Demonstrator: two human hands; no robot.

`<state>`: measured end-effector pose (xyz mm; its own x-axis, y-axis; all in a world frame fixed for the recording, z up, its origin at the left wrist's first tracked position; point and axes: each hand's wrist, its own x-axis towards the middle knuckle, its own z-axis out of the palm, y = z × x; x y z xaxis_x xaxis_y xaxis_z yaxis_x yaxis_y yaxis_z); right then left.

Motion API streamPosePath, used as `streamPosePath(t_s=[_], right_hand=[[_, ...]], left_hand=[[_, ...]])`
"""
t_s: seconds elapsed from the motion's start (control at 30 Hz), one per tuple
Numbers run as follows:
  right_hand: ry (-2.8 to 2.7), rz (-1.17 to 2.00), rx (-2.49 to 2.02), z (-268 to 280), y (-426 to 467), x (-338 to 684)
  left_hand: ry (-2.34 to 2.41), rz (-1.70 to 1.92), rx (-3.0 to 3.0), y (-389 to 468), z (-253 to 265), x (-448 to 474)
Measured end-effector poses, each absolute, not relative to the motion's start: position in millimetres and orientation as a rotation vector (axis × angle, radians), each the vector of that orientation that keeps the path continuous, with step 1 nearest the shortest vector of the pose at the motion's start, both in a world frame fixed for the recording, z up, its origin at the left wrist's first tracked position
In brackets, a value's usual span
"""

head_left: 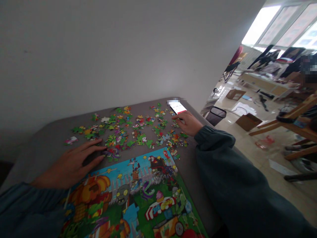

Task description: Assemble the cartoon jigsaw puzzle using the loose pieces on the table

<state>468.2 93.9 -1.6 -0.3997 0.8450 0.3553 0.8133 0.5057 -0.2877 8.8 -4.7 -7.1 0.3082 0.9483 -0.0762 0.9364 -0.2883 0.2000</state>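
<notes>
- Loose puzzle pieces (142, 139) lie in scattered clusters across the far half of the grey tabletop (61, 129), between the two hands and beyond a printed picture board (143, 195)
- The left grip (70, 162), a bare hand reaching in from the left, is unclosed: thumb and fingers stand apart with a gap between them, and no piece shows inside it
- The relation that matters for reach: a mostly purple piece (114, 153) lies just right of the left fingertips, near the board's far edge; the left hand is clearly nearer to it than the right, though contact cannot be made out
- That piece's long axis seems to run roughly left to right, but blur leaves this unsure
- The right grip (188, 123) is at the right end of the clusters, fingers bent and pointing left, next to the near end of a lit phone (178, 106); whether it pinches anything cannot be told
- The phone's long axis slants away and to the left from the right hand
- The board lies nearest the person, partly behind the left hand and sleeve, its near edge out of view
</notes>
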Motion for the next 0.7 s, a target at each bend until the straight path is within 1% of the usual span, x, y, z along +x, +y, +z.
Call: streamPosePath(t_s=[0.23, 0.47, 0.57, 0.7], right_hand=[[-2.305, 0.123, -1.340, -3, 93, 468], [-2.308, 0.168, -1.298, -8, 94, 470], [-2.326, 0.183, -1.288, -9, 94, 470], [-2.352, 0.170, -1.278, -12, 95, 470]], left_hand=[[1.780, 0.126, 2.396, -7, -1, 14], [2.267, 0.246, 2.236, -7, 7, 9], [2.357, 0.195, 2.138, -1, 5, 4], [2.331, 0.085, 2.085, 8, -6, 2]])
